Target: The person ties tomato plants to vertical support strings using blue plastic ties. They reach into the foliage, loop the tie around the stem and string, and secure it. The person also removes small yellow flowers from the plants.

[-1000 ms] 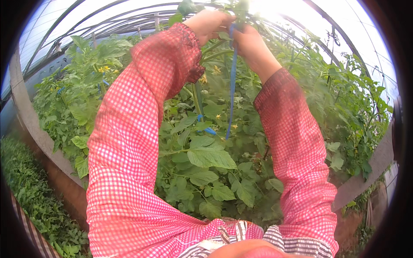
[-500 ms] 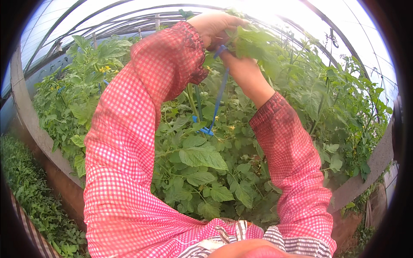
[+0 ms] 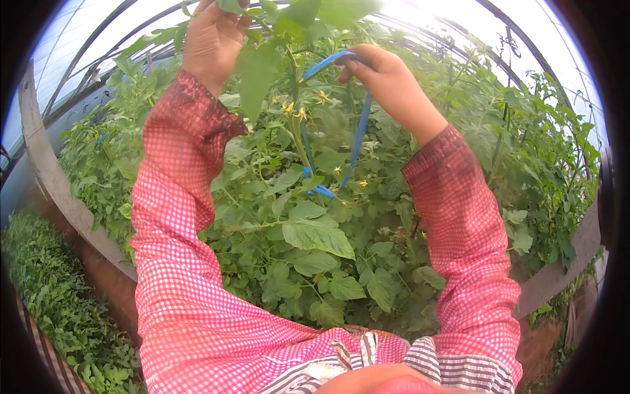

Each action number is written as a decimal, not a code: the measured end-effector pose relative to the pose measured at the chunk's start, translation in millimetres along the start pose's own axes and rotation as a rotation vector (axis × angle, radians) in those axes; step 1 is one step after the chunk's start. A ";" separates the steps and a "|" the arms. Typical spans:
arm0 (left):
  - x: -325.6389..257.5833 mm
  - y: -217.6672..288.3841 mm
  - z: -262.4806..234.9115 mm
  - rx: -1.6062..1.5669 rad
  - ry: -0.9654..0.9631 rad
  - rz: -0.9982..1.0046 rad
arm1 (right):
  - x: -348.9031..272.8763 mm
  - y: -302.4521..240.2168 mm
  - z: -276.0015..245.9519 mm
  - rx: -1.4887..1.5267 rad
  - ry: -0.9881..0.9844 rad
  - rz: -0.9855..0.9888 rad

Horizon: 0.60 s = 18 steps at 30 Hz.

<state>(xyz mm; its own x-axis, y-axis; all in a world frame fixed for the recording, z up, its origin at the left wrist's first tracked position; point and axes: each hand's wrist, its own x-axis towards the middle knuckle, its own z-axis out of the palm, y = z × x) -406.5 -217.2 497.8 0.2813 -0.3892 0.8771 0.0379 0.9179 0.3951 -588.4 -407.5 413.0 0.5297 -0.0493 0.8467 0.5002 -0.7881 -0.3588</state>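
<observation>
In my right hand (image 3: 384, 71) a blue plastic ribbon (image 3: 327, 64) is pinched. From there it runs left to the tomato stem (image 3: 293, 75), and another length hangs down to a blue tie (image 3: 320, 190) lower on the plant. My left hand (image 3: 214, 44) is up at the far left with its fingers curled about a leafy tomato shoot (image 3: 262, 29); leaves and the picture's top edge partly hide the fingertips. Yellow flowers (image 3: 295, 111) grow on the stem between my hands. A dark green stake stands close behind the stem.
Dense tomato foliage (image 3: 318, 236) fills the space before me, with more plants (image 3: 545, 151) on the right. Pale concrete edging (image 3: 56, 171) runs down the left side, beyond low greenery (image 3: 52, 302). Curved greenhouse ribs (image 3: 502, 29) arch overhead.
My hands were close together at the stem and are now apart. The left moved left to the shoot; the right moved slightly right, drawing the ribbon out from the stem.
</observation>
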 end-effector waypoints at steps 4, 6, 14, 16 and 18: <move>8.6 15.3 -26.9 0.675 0.146 0.154 | -3.0 2.0 -6.5 -0.034 -0.059 0.068; 18.7 16.6 -32.3 0.454 0.197 -0.001 | -5.6 1.4 -9.0 -0.025 -0.096 0.112; -43.5 -14.4 -20.9 0.353 0.307 -0.095 | -36.2 -2.2 -19.6 0.132 -0.349 0.261; -88.7 -18.1 -5.4 0.560 0.356 0.006 | -47.7 -5.1 -14.2 0.136 -0.453 0.313; -129.0 -20.4 12.0 0.728 0.163 -0.052 | -57.7 -9.4 -1.7 0.134 -0.542 0.301</move>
<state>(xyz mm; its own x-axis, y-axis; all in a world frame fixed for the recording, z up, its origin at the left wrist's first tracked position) -455.1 -186.7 379.8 0.4375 -0.3618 0.8232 -0.5736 0.5928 0.5654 -624.7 -398.3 368.1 0.9146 0.0883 0.3946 0.3381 -0.7025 -0.6263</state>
